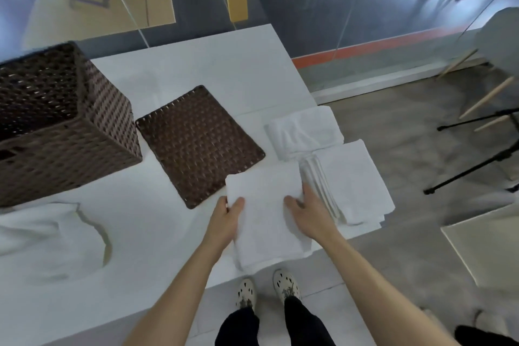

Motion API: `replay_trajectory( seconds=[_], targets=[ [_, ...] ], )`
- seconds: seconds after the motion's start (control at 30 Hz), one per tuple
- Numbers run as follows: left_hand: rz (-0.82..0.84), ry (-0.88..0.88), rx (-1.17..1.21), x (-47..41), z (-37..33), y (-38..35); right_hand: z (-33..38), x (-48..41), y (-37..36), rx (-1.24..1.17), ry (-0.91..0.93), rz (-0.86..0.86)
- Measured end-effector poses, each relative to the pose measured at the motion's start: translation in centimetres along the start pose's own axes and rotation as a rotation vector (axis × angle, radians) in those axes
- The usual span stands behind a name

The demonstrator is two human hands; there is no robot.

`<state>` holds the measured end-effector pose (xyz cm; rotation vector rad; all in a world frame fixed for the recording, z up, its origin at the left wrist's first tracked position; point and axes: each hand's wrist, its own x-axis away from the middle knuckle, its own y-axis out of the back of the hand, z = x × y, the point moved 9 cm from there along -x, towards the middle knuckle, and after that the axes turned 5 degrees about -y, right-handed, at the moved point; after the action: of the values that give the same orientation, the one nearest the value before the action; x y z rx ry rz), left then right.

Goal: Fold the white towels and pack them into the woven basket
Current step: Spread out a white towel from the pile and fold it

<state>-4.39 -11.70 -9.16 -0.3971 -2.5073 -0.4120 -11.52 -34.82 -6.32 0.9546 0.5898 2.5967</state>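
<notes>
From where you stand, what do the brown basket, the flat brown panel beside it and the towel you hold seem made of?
Basket: woven strips, rattan or plastic wicker, slight sheen; crisscross weave shows. Flat panel: same brown weave, probably same material. Towel: soft matte white cloth, likely cotton; it creases and droops.

obstacle: lid (200, 146) flat between towel (266, 222) and basket (70, 154) (low) | basket top open

One head-worn wide-angle camera is looking forward and steeply down, sitting close over the near edge of the white table (168, 233), catching the person's shoes (247, 293) straight below and the glass wall (323, 8) up top.
</notes>
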Motion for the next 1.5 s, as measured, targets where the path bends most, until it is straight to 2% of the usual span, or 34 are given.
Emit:
replay_trajectory(
  seconds=[0.1,0.17,0.23,0.3,0.33,0.4,0.43,0.5,0.53,0.6,0.73,0.83,0.93,1.03,1.1,1.13,1.27,1.4,1.5],
  targets=[
    [-0.005,0.076,-0.187,-1.5,2.8,-1.1,-1.8,-1.3,-1.0,0.354,-0.016,0.053],
    [-0.047,0.064,-0.253,-1.9,3.1,-1.2,-2.3,-1.2,-1.3,0.517,0.051,0.1],
    [-0.094,0.038,-0.293,-1.9,2.8,-1.3,-1.6,-0.6,0.5,0.532,0.165,0.042],
    [-0.165,-0.011,-0.367,-1.7,2.1,-1.3,-0.4,0.1,3.7,0.44,0.321,-0.112],
    [-0.245,-0.089,-0.456,-1.3,1.2,-1.1,0.0,0.4,5.6,0.4,0.394,-0.21],
    [-0.402,-0.394,-0.808,0.2,-1.8,-1.7,0.7,0.9,8.0,0.411,0.531,-0.362],
    [-0.406,-0.564,-0.99,0.9,-3.0,-3.0,0.9,0.9,8.2,0.434,0.59,-0.392],
    [-0.199,-0.761,-1.212,1.0,-2.8,-5.9,1.0,0.5,6.6,0.504,0.704,-0.339],
    [-0.07,-0.758,-1.281,0.5,-1.7,-6.7,0.9,0.0,4.8,0.568,0.75,-0.268],
    [0.136,-0.623,-1.365,-1.1,0.9,-6.8,-0.2,-0.8,0.7,0.726,0.81,-0.111],
    [0.285,-0.521,-1.412,-2.5,1.2,-6.0,-3.7,-2.4,-4.5,0.948,0.722,0.124],
    [0.288,-0.527,-1.431,-2.6,0.5,-6.2,-3.9,-2.3,-4.7,0.971,0.679,0.129],
    [0.223,-0.61,-1.354,-1.8,-0.8,-6.0,-2.2,-1.6,-4.2,1.002,0.652,0.118],
    [-0.002,-0.69,-1.208,-0.9,-3.2,-3.0,0.4,-0.6,-3.5,1.013,0.688,0.028],
    [-0.157,-0.652,-1.162,-1.0,-3.5,0.1,2.6,0.2,-3.5,0.966,0.725,-0.017],
    [-0.183,-0.596,-1.156,-1.5,-3.0,1.7,3.7,0.4,-3.7,0.94,0.745,-0.03],
    [-0.088,-0.388,-1.211,-4.5,1.3,6.6,8.6,1.2,-6.3,0.865,0.838,-0.047],
    [0.018,-0.352,-1.309,-8.4,3.9,9.1,12.5,1.0,-10.7,0.833,0.893,-0.041],
    [0.15,-0.314,-1.406,-11.9,5.1,10.4,14.1,-0.1,-14.8,0.851,0.857,-0.02]
  ],
)
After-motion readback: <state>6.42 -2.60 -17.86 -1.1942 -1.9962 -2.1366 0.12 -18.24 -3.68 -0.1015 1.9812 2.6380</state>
